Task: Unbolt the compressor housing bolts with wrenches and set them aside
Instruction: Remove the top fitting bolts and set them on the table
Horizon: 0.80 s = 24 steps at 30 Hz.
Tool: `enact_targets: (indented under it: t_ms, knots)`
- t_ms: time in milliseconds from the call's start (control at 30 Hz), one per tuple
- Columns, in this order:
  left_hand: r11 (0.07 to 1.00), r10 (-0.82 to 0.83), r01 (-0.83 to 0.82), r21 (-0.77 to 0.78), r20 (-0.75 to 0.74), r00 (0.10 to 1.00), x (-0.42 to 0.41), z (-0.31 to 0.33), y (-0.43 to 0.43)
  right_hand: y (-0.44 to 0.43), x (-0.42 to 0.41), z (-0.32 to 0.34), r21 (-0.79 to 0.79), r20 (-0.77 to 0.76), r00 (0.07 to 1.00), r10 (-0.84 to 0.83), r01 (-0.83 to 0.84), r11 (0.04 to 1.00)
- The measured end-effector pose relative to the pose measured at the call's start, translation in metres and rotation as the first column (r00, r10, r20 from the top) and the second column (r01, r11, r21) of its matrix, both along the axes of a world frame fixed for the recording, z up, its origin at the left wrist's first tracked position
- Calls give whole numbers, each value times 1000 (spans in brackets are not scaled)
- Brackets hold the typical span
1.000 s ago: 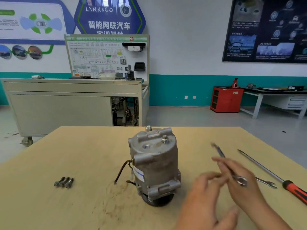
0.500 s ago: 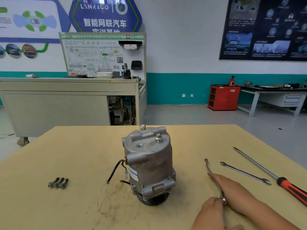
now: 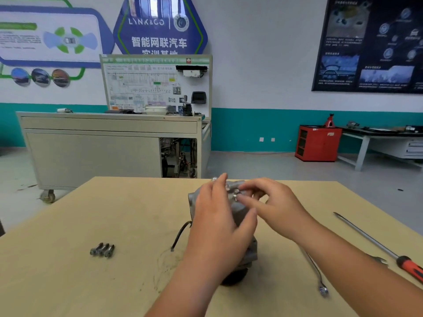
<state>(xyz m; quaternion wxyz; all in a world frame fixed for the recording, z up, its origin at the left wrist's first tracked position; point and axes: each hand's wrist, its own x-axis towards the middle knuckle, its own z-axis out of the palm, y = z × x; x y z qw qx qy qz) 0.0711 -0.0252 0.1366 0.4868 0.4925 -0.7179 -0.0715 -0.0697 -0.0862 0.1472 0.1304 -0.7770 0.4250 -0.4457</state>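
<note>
Grey compressor (image 3: pixel 250 253) sits mid tabletop (image 3: pixel 91 213), left hand (image 3: pixel 219 225) wrapped round its body, right hand (image 3: pixel 274 207) pinching a top bolt (image 3: pixel 235 192). Three loose bolts (image 3: pixel 102 250) lie well off left, wrench (image 3: pixel 314 268) lies flat under the right forearm.

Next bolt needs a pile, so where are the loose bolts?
In the head view, three steel bolts lie side by side on the tan wooden table, left of the grey metal compressor and its black wire.
</note>
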Motion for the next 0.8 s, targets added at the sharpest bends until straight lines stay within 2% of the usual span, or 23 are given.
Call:
enact_targets:
  t_ms: [67,100,167,267,367,467,533,600,633,700,733,800]
  knots:
    - [995,51,-61,78,132,990,-1,-1,-12,-5,10,8,32,-121,990,-72,77,997]
    - [994,43,-57,91,148,988,-3,0,-17,-6,12,11,39,-157,983,-97,104,994]
    - [996,-12,4,89,91,996,-6,1,-23,-8,14,15,37,-212,970,-120,131,991]
    - [996,-77,80,34,-77,994,-8,7,-22,-5,16,20,-5,-226,964,-141,144,990]
    - [987,-157,142,-71,-276,948,-6,17,-12,9,23,36,-111,-140,984,-113,98,989]
    - [934,-317,201,-295,-427,847,10,10,7,39,42,45,-204,74,995,60,-44,978]
    - [889,-389,170,-426,-503,772,28,-14,20,60,66,30,-214,177,966,187,-148,966]
    - [882,-379,70,-467,-613,693,51,-48,27,73,99,-2,-146,235,932,274,-245,958]
    - [905,-338,10,-426,-704,624,64,-66,28,74,116,-20,-88,261,917,302,-289,953]
    - [968,-163,-95,-232,-870,465,91,-96,26,65,151,-56,47,259,919,297,-319,947]
    - [989,-48,-109,-99,-916,399,106,-109,25,54,168,-74,111,228,934,276,-306,945]
    - [992,123,-34,118,-934,334,134,-132,18,27,201,-104,220,142,966,215,-243,945]
